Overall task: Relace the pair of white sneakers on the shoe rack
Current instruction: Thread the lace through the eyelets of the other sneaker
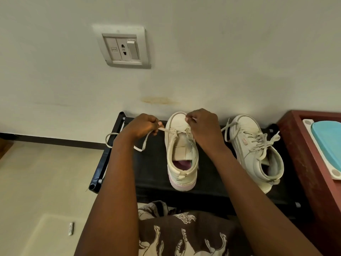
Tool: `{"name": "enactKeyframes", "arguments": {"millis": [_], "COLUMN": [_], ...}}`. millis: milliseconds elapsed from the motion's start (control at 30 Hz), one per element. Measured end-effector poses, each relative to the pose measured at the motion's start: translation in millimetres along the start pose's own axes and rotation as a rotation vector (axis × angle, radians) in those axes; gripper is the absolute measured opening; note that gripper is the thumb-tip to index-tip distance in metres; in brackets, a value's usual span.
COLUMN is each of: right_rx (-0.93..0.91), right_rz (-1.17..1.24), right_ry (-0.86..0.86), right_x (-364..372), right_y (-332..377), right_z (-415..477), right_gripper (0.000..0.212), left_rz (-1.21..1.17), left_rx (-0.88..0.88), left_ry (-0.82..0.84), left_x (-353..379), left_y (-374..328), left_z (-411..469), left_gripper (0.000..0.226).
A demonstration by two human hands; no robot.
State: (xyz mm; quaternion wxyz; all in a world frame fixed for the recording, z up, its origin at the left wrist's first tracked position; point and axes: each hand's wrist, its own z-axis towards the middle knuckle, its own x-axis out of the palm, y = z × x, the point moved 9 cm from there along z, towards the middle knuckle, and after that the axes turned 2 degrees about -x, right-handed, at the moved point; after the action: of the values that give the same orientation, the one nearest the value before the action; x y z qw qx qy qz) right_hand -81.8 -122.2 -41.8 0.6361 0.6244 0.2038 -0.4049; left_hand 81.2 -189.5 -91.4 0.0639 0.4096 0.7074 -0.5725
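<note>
White leather, scuffed and greyed, makes up both shoes on the top shelf of the black shoe rack point(151, 169), which stands against a cream wall. The middle sneaker point(181, 156) sits with its heel toward the person and its toe at the wall. It has a pale pink sole edge, and its tongue is open with only the eyelets nearest the toe threaded.

The left hand point(144, 126) has its fingers curled, pinching the flat lace point(166, 130) just left of the shoe. The slack runs out behind the hand in a loop past the rack's left edge. The right hand point(204, 126) rests over the toe end, with thumb and forefinger pinched on the lace's other end.

The second sneaker point(256, 150) lies just to the right, apart from the first and angled. It is fully laced with loose ends trailing, and a small pink tab on its side is too small to read.

A wall socket point(125, 47) with a switch carries a tiny grey marking that cannot be made out. On the floor at lower left lies a small white tube point(71, 228) with illegible print. At right, a reddish wooden cabinet point(304, 154) holds a white tray point(318, 152) with a turquoise piece on it. Brown cloth point(184, 233) with cream figures fills the bottom edge.
</note>
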Motion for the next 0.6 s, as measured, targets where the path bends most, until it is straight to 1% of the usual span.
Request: {"name": "enactKeyframes", "arguments": {"millis": [67, 100, 167, 233, 300, 367, 500, 533, 567, 600], "right_rx": [-0.031, -0.027, -0.013, -0.009, -0.035, -0.057, -0.110, -0.132, -0.157, -0.181], "right_rz": [0.023, -0.021, -0.184, -0.291, -0.340, -0.335, -0.248, -0.213, -0.160, -0.083], "right_ry": [0.071, 0.130, 0.236, 0.271, 0.221, 0.132, 0.016, -0.009, -0.034, -0.060], "right_x": [5.6, 13.3, 31.8, 44.4, 47.5, 42.6, 22.9, 15.7, 7.4, -0.3], "right_y": [22.4, 29.8, 37.3, 40.4, 44.6, 48.0, 56.9, 61.6, 67.3, 73.0], "right_z": [-1.3, -2.8, -6.6, -9.1, -7.4, -3.6, 3.1, 4.2, 4.7, 5.1], "right_gripper": [0.025, 0.027, 0.030, 0.026, 0.021, 0.021, 0.029, 0.030, 0.029, 0.026], "left_rz": [-0.056, -0.079, -0.107, -0.122, -0.136, -0.152, -0.182, -0.179, -0.174, -0.174], "left_rx": [0.037, 0.053, 0.078, 0.093, 0.091, 0.053, -0.167, -0.160, -0.106, -0.016], "left_ry": [-0.035, -0.047, -0.062, -0.065, -0.052, -0.024, 0.038, 0.055, 0.059, 0.044], "left_x": [-7.0, -9.6, -13.2, -16.8, -20.9, -24.1, -25.4, -23.3, -21.6, -21.0], "left_y": [-9.2, -13.7, -21.5, -26.8, -30.1, -30.1, -9.8, -9.9, -14.9, -24.7], "left_z": [-4.1, -6.0, -9.0, -10.6, -12.6, -14.3, -19.1, -20.2, -20.5, -20.9], "left_gripper": [0.017, 0.016, 0.015, 0.015, 0.013, 0.013, 0.014, 0.014, 0.015, 0.016]}}
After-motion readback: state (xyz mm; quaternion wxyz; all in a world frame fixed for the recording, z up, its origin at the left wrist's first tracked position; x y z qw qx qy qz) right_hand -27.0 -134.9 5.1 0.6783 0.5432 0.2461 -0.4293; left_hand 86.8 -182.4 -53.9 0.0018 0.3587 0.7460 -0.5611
